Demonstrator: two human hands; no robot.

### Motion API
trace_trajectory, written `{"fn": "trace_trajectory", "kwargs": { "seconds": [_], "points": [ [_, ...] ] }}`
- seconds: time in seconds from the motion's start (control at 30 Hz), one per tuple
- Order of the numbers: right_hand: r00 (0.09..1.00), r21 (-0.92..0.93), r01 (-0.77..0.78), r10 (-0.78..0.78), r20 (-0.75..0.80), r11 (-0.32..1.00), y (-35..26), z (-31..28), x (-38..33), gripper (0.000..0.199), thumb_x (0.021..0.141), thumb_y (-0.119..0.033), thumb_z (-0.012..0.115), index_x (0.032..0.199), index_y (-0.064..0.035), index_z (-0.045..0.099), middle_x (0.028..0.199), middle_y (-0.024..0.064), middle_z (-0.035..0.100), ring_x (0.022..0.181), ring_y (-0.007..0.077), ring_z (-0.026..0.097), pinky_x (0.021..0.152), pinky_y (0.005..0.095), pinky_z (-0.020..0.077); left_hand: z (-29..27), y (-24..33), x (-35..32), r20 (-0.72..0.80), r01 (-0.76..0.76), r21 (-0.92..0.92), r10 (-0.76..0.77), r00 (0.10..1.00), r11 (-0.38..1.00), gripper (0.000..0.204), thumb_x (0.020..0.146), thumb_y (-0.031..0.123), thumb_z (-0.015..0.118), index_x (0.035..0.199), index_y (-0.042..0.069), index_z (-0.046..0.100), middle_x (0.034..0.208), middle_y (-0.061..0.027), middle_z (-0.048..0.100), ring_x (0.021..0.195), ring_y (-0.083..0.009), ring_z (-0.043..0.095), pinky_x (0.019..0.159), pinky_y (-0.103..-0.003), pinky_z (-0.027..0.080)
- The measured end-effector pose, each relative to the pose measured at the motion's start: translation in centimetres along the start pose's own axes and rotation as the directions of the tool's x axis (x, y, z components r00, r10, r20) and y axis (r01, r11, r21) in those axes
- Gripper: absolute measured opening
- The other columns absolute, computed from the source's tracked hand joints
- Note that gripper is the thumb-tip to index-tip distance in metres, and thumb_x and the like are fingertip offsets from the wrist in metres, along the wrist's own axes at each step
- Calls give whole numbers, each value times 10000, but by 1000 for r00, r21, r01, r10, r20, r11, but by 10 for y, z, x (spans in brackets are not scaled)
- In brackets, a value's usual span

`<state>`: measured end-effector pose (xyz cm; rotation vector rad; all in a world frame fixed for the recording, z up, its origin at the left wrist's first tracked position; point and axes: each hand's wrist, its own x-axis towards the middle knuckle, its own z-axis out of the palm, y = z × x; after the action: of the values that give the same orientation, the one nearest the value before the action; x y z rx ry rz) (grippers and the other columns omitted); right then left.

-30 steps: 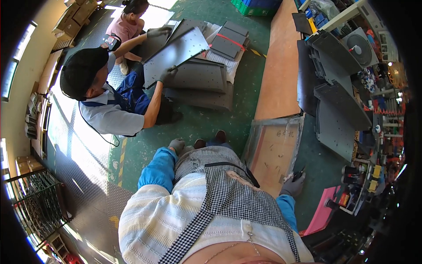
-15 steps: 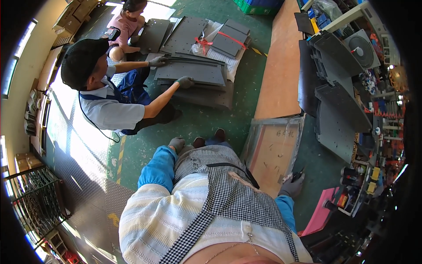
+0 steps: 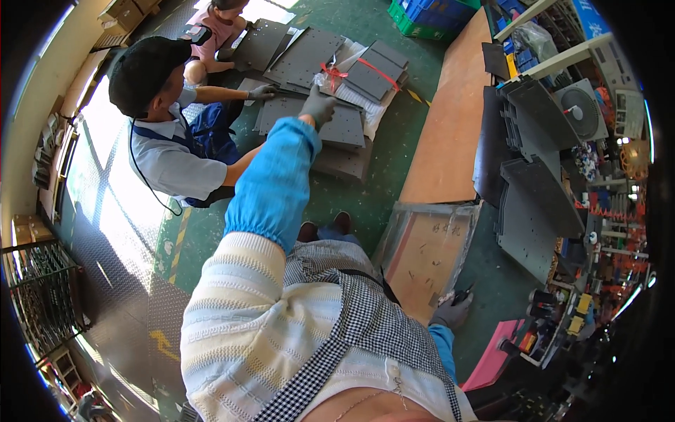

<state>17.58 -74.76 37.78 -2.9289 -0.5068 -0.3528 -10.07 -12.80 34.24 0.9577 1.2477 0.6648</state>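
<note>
My left hand (image 3: 318,109), in a grey glove, reaches far forward over a stack of dark grey panels (image 3: 344,125). One finger points away from me, and nothing shows in the hand. Whether it touches the panels I cannot tell. Low at my right side, my gloved right hand (image 3: 452,314) is closed on a small dark pointed tool (image 3: 465,292); its exact kind is unclear. Beyond the stack lie more grey panels (image 3: 306,56) and a bundle of panels (image 3: 374,70) tied with red strap.
A co-worker in a black cap (image 3: 144,76) crouches at the left, a gloved hand (image 3: 262,92) on the stack. Another person in pink (image 3: 216,32) squats behind. To my right stand a wooden board (image 3: 439,148), upright grey panels (image 3: 531,211) and a pink sheet (image 3: 492,355).
My left hand has gone from beside my waist out over the panel stack. The co-worker's nearer hand is now hidden behind my arm. My right hand still holds the tool low.
</note>
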Motion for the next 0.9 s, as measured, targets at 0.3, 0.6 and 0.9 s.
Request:
{"fn": "trace_trajectory", "kwargs": {
  "seconds": [0.3,0.6,0.9],
  "points": [
    [999,-38,2,-3,-37,999,6,3,4,608,818,-247,732,1359,-97,499,1080,232,648,963,434,624,816,525,485,34,75,32,-18,11,150,-8,1000,989,700,894,222,657,1501,135,319,994,-134,616,762,-222,631,663,-387,552],
    [988,60,145,-142,-62,988,-13,16,24,604,824,-273,731,1354,-91,504,1089,234,648,952,434,624,803,522,487,-34,-41,185,261,-421,500,332,907,757,322,928,190,582,1232,85,561,928,-63,608,798,-192,616,688,-396,538],
    [996,-56,-72,75,53,996,4,6,6,640,844,-239,726,1407,-101,456,1138,218,629,1017,403,626,850,498,495,51,-256,67,449,-188,254,57,892,949,122,933,179,567,860,90,608,760,-24,542,630,-189,513,600,-350,464]
  ]
}}
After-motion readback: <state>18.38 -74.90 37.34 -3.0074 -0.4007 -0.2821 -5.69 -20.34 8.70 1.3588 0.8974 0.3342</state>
